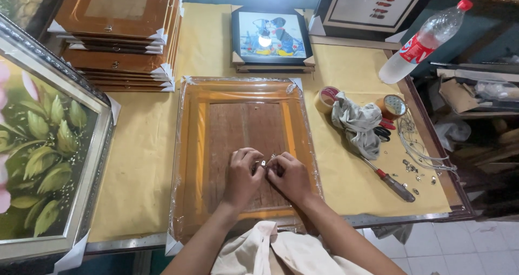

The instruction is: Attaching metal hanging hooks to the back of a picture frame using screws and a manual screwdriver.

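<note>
Both hands meet over the back of a plastic-wrapped wooden frame [243, 151] lying face down on the table [140, 161]. The left hand [241, 176] and right hand [289, 176] pinch a small metal hanger [263, 163] between closed fingers, at the backboard's middle. A screwdriver [390, 182] lies well apart to the right.

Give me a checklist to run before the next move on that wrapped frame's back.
1. Frame lies flat, face down on the table: ok.
2. Both hands meet over the backing board, left hand, right hand: ok.
3. Small metal piece pinched between fingertips: ok; whether it sits centred: cannot tell.
4. Screwdriver within reach on the right: ok.
5. Loose small hardware beside it: ok.
</note>
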